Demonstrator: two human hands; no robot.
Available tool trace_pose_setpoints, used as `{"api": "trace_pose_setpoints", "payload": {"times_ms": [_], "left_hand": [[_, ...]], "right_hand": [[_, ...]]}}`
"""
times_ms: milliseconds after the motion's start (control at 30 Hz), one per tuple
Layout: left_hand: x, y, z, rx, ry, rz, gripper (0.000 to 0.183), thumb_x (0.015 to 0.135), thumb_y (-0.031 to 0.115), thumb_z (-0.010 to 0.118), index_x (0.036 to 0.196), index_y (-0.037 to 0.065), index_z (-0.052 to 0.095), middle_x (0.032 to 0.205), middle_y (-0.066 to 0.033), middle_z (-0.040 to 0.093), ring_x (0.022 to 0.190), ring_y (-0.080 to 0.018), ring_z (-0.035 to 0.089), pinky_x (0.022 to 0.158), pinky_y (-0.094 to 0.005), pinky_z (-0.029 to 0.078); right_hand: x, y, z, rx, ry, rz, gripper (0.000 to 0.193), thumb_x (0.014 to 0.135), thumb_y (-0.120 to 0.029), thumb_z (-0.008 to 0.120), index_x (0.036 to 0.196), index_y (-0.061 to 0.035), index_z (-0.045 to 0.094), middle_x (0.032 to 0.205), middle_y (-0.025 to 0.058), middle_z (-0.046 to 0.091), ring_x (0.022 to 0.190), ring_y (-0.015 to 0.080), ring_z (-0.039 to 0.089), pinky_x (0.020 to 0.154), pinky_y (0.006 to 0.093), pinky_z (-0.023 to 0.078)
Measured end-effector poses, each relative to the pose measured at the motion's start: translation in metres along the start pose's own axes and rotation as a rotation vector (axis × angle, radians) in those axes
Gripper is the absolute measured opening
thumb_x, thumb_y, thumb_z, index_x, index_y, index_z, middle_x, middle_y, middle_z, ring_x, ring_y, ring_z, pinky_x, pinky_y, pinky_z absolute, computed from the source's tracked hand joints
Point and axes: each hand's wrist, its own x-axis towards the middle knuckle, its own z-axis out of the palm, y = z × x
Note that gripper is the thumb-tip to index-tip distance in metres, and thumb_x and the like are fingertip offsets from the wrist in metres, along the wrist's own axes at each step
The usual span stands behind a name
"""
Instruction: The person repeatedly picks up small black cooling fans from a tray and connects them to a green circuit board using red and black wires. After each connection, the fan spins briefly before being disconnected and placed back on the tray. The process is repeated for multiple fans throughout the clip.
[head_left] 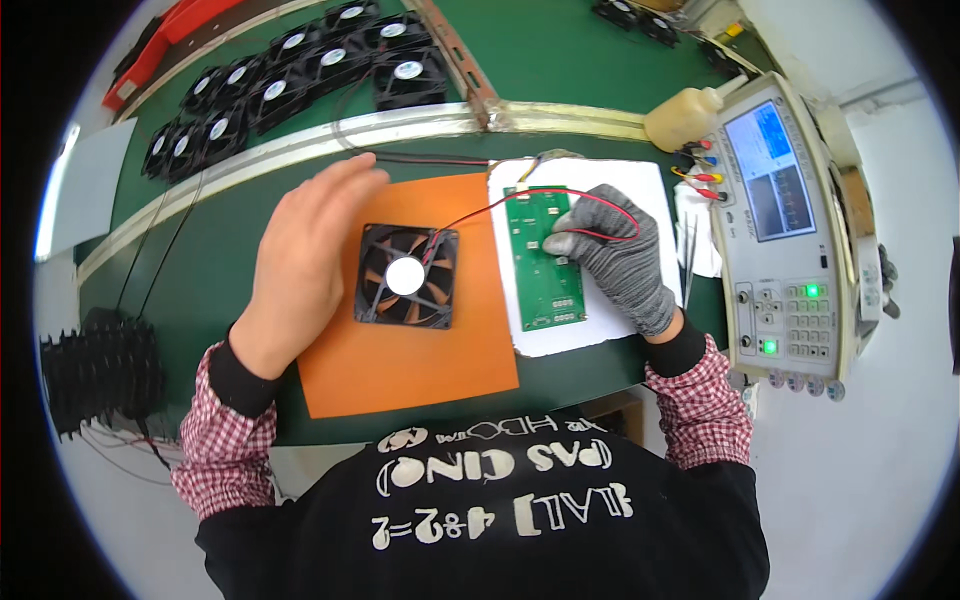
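Note:
A square black cooling fan [441, 302] with a round white centre label lies on an orange mat [410, 375]. My bare left hand [305, 250] is beside the fan's left edge, fingers stretched out and holding nothing. A thin red-and-black fan wire [480, 211] runs from the fan, arches over a green circuit board [540, 285] and loops back into my right hand [620, 255]. That hand wears a grey glove; its thumb and fingers are pinched over the board around the wire's end. The wire's tip is hidden by the fingers. The board rests on a white pad [645, 190].
Several black fans [333, 58] stand in rows beyond a metal rail [390, 126]. A stack of fans [100, 375] is at the left edge. On the right are a test instrument [770, 200] with a lit screen, coloured clip leads [708, 178], tweezers [690, 250] and a yellowish bottle [682, 118].

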Motion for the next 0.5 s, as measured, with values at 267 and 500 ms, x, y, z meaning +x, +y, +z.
{"api": "trace_pose_setpoints", "payload": {"times_ms": [267, 500], "left_hand": [[-0.008, 0.024, 0.016, -0.328, -0.243, -0.029, 0.104, 0.051, 0.028, 0.091, 0.140, 0.005, 0.042, 0.129, -0.0156, 0.048, 0.120, -0.0366, 0.044, 0.105, -0.0459, 0.034], [-0.007, 0.024, 0.019, -0.331, -0.202, -0.036, 0.102, 0.050, 0.028, 0.091, 0.138, 0.005, 0.045, 0.126, -0.0149, 0.049, 0.116, -0.0362, 0.046, 0.101, -0.0456, 0.037]], "right_hand": [[0.006, 0.000, -0.005, 0.011, -0.113, 0.060, 0.025, 0.072, -0.014, 0.083, 0.079, 0.0004, 0.064, 0.079, 0.0094, 0.058, 0.072, 0.0229, 0.058, 0.068, 0.0331, 0.049], [0.000, 0.009, 0.003, -0.088, -0.076, -0.099, 0.020, 0.071, -0.007, 0.080, 0.082, -0.0005, 0.064, 0.087, 0.0099, 0.059, 0.079, 0.0238, 0.059, 0.072, 0.0336, 0.050]]}}
